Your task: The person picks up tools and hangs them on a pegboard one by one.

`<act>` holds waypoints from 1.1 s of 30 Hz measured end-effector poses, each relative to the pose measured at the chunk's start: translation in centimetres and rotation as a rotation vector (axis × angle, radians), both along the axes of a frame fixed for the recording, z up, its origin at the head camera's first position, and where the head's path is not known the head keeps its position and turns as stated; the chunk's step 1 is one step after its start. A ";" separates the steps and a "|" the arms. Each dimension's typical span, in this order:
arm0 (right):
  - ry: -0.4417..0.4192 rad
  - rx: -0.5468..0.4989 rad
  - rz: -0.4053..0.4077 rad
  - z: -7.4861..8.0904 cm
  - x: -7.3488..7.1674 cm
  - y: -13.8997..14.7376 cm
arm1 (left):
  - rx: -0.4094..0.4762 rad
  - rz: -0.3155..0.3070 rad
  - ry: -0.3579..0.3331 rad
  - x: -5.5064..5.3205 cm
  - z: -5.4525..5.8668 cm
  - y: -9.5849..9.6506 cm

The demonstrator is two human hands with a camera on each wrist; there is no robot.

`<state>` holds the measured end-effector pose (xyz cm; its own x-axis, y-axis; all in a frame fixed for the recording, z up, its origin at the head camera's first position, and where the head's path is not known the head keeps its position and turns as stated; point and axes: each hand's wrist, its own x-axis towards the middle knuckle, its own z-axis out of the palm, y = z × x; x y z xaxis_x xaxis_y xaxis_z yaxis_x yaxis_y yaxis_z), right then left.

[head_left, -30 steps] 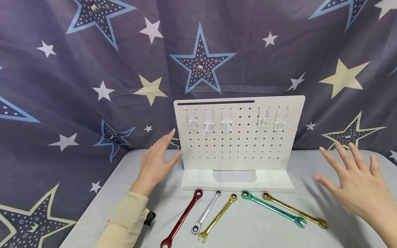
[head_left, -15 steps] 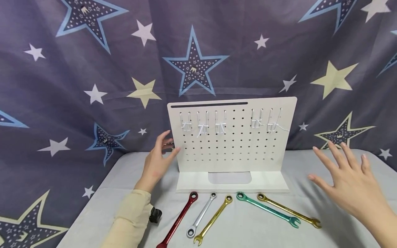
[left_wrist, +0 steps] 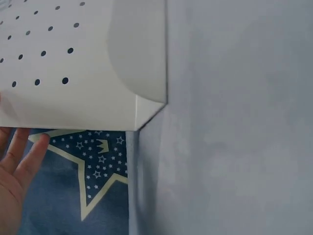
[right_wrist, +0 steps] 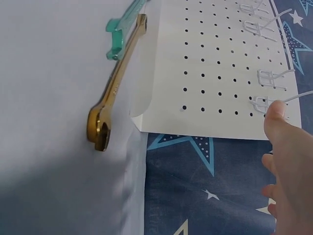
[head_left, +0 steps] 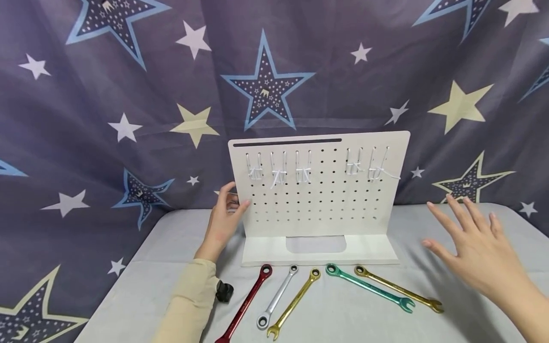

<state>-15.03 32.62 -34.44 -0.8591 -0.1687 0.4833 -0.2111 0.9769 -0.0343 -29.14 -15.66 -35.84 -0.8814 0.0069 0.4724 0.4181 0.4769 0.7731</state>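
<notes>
A white pegboard point(head_left: 317, 228) on a flat base stands upright on the table. My left hand point(head_left: 223, 224) grips its left edge, thumb in front and fingers curled behind. The left wrist view has these fingers point(left_wrist: 35, 155) partly hidden behind the board. My right hand point(head_left: 480, 247) hovers to the right of the board, apart from it, fingers spread and holding nothing. White wire hooks point(head_left: 279, 175) line the board's upper part. In front of the base lie a red wrench point(head_left: 245, 305), a silver wrench point(head_left: 276, 300) and a gold wrench point(head_left: 296, 302), all slanted.
Right of these lie a green wrench point(head_left: 369, 286) and another gold wrench point(head_left: 399, 287), their open ends toward my right hand. A grey cloth point(head_left: 429, 328) covers the table. Behind the board hangs a dark curtain point(head_left: 343, 105) with stars. A small black object point(head_left: 224, 291) sits at my left sleeve.
My left hand has gone from straight fingers beside the board to fingers curled round its left edge. The right hand stays spread. The head view has shifted slightly, and the wrenches lie as before.
</notes>
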 end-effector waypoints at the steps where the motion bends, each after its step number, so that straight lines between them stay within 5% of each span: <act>1: 0.003 -0.003 0.003 -0.1 0.0 0.0 | -0.011 -0.004 0.001 0.0 0.0 0.0; 15: -0.003 0.011 0.049 0.1 -0.8 -1.0 | -0.135 0.087 -0.024 -0.4 1.0 -0.2; 33: -0.027 0.024 0.063 -0.6 0.1 -1.4 | -0.259 0.141 -0.064 0.6 1.2 0.3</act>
